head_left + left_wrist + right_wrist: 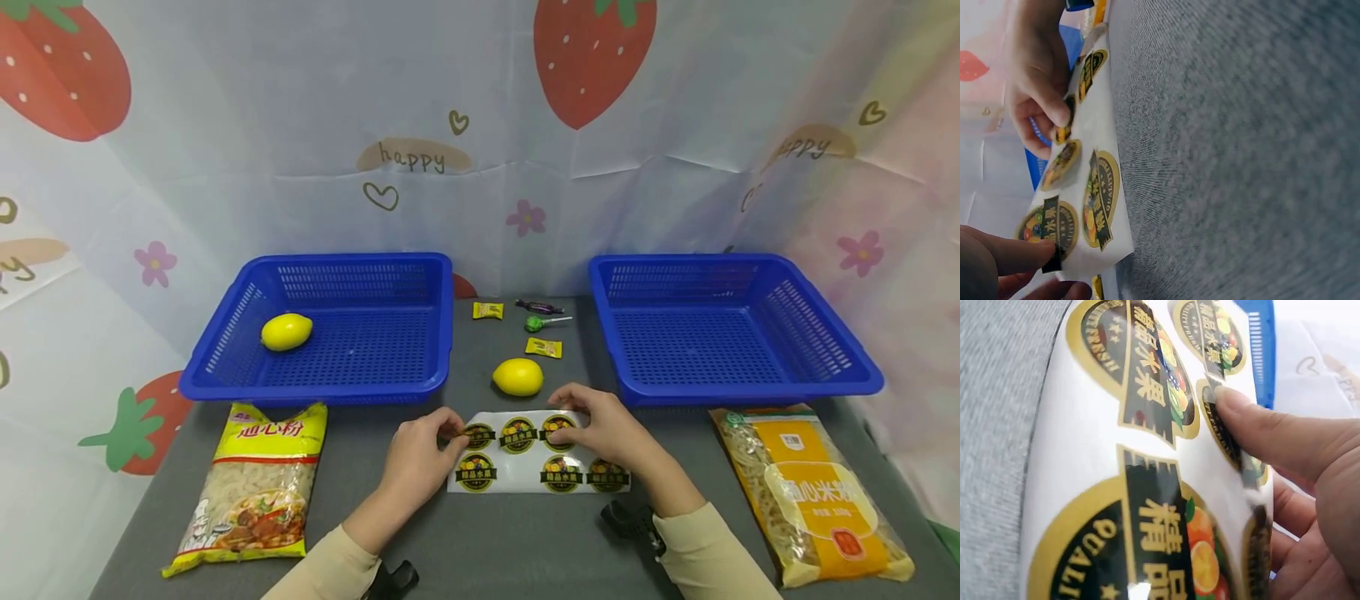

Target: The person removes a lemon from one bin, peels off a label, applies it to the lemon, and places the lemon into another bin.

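One lemon (286, 332) in left basket (225, 367)

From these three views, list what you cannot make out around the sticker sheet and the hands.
- Sticker sheet: in the head view the left hand and right hand cover parts of its top-row stickers.
- Small print on the stickers: too small in the head view, cut off by the frame edge at the right wrist.
- Candies: too small to read.
- Left wrist view: the lemon and baskets are mostly out of frame.
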`<control>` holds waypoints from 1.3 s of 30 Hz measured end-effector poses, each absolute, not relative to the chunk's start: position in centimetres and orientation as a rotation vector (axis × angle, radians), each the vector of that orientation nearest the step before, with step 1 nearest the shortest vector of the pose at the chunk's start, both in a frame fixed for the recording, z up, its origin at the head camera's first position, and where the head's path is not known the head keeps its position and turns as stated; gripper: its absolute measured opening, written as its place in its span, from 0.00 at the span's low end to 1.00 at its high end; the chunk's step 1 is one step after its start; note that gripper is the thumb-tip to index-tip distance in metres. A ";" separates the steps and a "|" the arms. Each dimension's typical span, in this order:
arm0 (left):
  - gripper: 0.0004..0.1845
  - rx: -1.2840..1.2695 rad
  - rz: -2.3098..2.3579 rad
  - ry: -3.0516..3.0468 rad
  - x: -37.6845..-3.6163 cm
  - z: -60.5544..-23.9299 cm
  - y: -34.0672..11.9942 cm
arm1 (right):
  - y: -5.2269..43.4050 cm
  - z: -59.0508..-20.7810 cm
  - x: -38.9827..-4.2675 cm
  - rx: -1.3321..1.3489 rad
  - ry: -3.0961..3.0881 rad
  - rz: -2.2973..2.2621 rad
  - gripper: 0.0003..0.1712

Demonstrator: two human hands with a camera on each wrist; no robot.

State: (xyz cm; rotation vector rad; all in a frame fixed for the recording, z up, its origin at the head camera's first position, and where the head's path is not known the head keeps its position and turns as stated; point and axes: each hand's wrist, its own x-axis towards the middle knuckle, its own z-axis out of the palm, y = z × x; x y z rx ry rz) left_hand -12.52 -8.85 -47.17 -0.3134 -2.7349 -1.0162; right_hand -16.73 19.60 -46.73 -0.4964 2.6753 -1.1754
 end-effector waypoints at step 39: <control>0.18 -0.184 -1.819 -2.751 -12.8 -46.0 -8.5 | 16.8 -46.7 -19.8 -0.205 2.781 -1.184 0.33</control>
